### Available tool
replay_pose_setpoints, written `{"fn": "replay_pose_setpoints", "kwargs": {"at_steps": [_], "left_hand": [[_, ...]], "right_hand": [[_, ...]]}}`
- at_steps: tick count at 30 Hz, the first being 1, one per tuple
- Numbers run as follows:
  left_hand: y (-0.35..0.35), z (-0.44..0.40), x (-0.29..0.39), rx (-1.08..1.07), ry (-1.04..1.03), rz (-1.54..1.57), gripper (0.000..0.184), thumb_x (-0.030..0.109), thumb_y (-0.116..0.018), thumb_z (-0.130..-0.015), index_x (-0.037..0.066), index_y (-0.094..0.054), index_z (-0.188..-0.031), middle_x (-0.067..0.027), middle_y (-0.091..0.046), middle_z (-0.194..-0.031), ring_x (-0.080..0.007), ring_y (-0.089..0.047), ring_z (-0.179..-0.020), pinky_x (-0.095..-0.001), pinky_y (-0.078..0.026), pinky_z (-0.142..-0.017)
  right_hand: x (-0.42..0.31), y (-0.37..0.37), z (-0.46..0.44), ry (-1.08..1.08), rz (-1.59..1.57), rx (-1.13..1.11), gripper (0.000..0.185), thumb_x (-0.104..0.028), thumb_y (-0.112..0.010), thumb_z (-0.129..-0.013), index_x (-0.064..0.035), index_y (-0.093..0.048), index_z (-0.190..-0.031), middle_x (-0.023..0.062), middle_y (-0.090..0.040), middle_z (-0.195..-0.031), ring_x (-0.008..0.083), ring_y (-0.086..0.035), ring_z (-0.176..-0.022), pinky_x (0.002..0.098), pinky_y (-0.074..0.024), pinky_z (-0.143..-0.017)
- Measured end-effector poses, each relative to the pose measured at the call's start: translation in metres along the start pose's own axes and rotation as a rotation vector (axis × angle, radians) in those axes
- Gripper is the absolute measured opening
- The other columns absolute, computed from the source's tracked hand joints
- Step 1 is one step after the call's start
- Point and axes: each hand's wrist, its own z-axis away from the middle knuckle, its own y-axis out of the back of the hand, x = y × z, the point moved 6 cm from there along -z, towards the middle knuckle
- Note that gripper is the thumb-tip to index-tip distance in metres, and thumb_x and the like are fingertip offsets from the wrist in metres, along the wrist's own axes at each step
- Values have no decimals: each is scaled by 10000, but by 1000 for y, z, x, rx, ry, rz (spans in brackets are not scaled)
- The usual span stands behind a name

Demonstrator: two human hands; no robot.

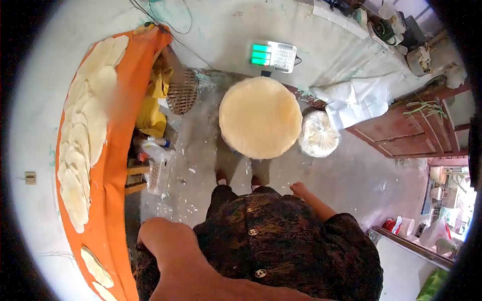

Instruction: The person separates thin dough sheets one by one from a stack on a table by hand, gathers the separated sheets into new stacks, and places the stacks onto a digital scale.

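Note:
My right hand (pixel 297 188) hangs beside my body, small in view, with its fingers curled and nothing visible in them. It is nearest to a large round stack of pale, flat sheets (pixel 261 118), which stands in front of my feet. A scale's panel with a lit green display and keys (pixel 273 56) shows just beyond the stack. To the stack's right, a smaller round bundle wrapped in clear plastic (pixel 320 134) sits close by. My left arm (pixel 175 251) is bent large at the lower left, and its hand cannot be seen.
At the left, an orange cloth (pixel 113 165) bears overlapping pale sheets (pixel 80 135). A woven basket (pixel 182 92) and yellow bags (pixel 150 118) are beside it. White plastic sheeting (pixel 359 100) and a reddish wooden door (pixel 401 130) are at the right. White scraps dot the floor.

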Motion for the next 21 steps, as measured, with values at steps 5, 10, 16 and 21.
{"fn": "replay_pose_setpoints", "kwargs": {"at_steps": [5, 10, 16, 21], "left_hand": [[-26, 17, -7, 83, -151, -52, 557, 419, -395, -862, -39, -392, -1179, -277, -437, -1160, -380, -458, -1065, -454, -404, -868], [-67, 54, -4, 157, -323, -119, 525, 382, -365, -883, -61, -402, -1162, -316, -435, -1136, -418, -450, -1059, -478, -403, -866], [-142, 132, -2, 276, -606, -200, 494, 339, -328, -907, -87, -414, -1142, -364, -433, -1107, -464, -440, -1052, -506, -401, -864], [-236, 217, -8, 446, -903, -474, 464, 298, -297, -927, -103, -440, -1112, -384, -449, -1073, -490, -445, -1034, -516, -417, -847]], "right_hand": [[69, -73, -25, 20, 126, 206, 120, -160, -515, -771, -59, -572, -799, 167, -565, -718, 346, -569, -698, 448, -467, -607], [-40, 17, -11, 320, 246, 103, 115, -162, -518, -745, -67, -581, -757, 163, -568, -715, 355, -565, -699, 469, -448, -620], [-62, -24, -69, 109, -108, 218, 218, -230, -496, -775, -28, -561, -722, 158, -534, -571, 329, -566, -608, 439, -446, -559], [-199, -6, -9, 201, 2, -6, 318, -327, -482, -811, -35, -590, -746, 140, -561, -610, 289, -571, -624, 421, -443, -568]]}}
